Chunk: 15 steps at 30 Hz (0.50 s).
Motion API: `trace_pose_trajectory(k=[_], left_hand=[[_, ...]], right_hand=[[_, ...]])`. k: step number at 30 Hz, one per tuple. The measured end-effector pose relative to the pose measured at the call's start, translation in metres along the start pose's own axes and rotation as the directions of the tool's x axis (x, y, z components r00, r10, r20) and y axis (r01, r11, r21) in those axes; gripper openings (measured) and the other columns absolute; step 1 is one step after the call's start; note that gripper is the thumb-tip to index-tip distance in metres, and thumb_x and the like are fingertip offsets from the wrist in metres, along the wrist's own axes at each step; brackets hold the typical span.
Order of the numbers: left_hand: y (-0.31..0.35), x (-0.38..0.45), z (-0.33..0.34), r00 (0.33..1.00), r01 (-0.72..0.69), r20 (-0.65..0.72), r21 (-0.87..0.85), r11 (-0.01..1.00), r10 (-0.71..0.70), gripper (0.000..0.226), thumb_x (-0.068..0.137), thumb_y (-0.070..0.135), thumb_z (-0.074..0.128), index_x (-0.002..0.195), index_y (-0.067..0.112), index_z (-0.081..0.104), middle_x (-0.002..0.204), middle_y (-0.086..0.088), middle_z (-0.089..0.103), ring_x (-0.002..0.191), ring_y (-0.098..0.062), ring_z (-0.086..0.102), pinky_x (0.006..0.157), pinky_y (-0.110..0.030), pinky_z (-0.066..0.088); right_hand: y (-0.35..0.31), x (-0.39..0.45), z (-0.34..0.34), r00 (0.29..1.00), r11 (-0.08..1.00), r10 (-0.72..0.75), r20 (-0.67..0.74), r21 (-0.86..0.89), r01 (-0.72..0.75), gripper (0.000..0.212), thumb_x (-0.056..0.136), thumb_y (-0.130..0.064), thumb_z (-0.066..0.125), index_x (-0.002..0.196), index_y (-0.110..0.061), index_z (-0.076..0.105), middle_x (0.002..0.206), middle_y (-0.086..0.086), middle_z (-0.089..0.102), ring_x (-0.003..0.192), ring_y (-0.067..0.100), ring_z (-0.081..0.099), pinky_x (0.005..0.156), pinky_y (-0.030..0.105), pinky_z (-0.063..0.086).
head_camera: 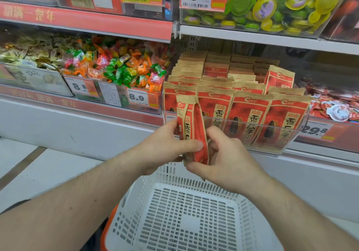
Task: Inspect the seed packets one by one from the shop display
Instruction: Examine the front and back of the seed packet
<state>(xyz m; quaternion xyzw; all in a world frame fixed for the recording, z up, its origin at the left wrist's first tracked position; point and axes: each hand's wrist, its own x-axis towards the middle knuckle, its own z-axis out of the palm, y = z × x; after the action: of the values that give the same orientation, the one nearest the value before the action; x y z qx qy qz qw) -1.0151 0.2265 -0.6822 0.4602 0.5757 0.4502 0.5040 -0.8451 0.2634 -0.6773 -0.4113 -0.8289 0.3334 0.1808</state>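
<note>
Inspecting one packet (pixel 191 130), gripped upright by both hands over the basket (pixel 174 212).
Left hand (pixel 167 146) pinches its face; right hand (pixel 227 159) curls around its lower edge. Rows of packets (pixel 250 112) remain in the tray (pixel 291 134), seemingly unchecked; basket holds none.

Matt brown paper with red print on the seed packet (pixel 191 130) between the hands. Clear glossy plastic bin (pixel 291 134) just beyond them. White perforated plastic basket (pixel 174 212) below. Shiny crinkled sweet wrappers (pixel 120 68) up left.
</note>
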Motion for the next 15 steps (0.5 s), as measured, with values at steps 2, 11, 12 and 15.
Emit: trace_pose_trajectory(k=[2,11,12,15], left_hand=[[0.001,-0.001,-0.002,1.0,0.006,0.028,0.027,1.0,-0.006,0.049,0.066,0.022,0.08,0.112,0.024,0.064,0.101,0.005,0.066,0.088,-0.021,0.071,0.09,-0.05,0.057],[0.0,-0.005,0.007,0.983,0.01,0.183,0.027,1.0,-0.015,0.046,0.07,0.028,0.068,0.115,0.02,0.062,0.092,0.006,0.066,0.084,-0.013,0.069,0.086,-0.05,0.057],[0.0,-0.004,0.007,0.984,0.007,0.179,-0.008,1.0,-0.006,0.043,0.072,0.03,0.066,0.114,0.02,0.063,0.089,0.007,0.067,0.084,-0.013,0.069,0.084,-0.05,0.057],[-0.001,-0.003,0.004,0.975,0.005,0.221,-0.111,0.994,0.02,0.027,0.076,0.031,0.063,0.101,0.021,0.069,0.088,-0.006,0.071,0.089,-0.022,0.069,0.079,-0.054,0.056]], right_hand=[[0.003,0.001,-0.006,1.0,0.998,-0.027,-0.012,0.06,0.028,0.036,0.064,-0.053,0.071,0.088,-0.03,0.059,0.069,-0.006,0.068,0.059,0.015,0.063,0.06,0.045,0.055],[0.005,0.0,-0.004,0.946,0.974,-0.204,-0.252,0.043,0.222,0.031,0.094,-0.027,0.048,0.067,-0.012,0.051,0.058,0.006,0.055,0.052,0.023,0.054,0.053,0.044,0.041],[0.005,0.0,-0.003,0.95,0.975,-0.199,-0.239,0.055,0.217,0.032,0.096,-0.022,0.049,0.067,-0.01,0.051,0.057,0.007,0.055,0.052,0.025,0.054,0.053,0.044,0.041],[0.003,0.002,-0.002,0.978,0.964,-0.134,-0.16,0.208,0.166,0.03,0.098,-0.014,0.049,0.07,-0.006,0.056,0.06,0.011,0.06,0.053,0.027,0.058,0.053,0.042,0.047]])
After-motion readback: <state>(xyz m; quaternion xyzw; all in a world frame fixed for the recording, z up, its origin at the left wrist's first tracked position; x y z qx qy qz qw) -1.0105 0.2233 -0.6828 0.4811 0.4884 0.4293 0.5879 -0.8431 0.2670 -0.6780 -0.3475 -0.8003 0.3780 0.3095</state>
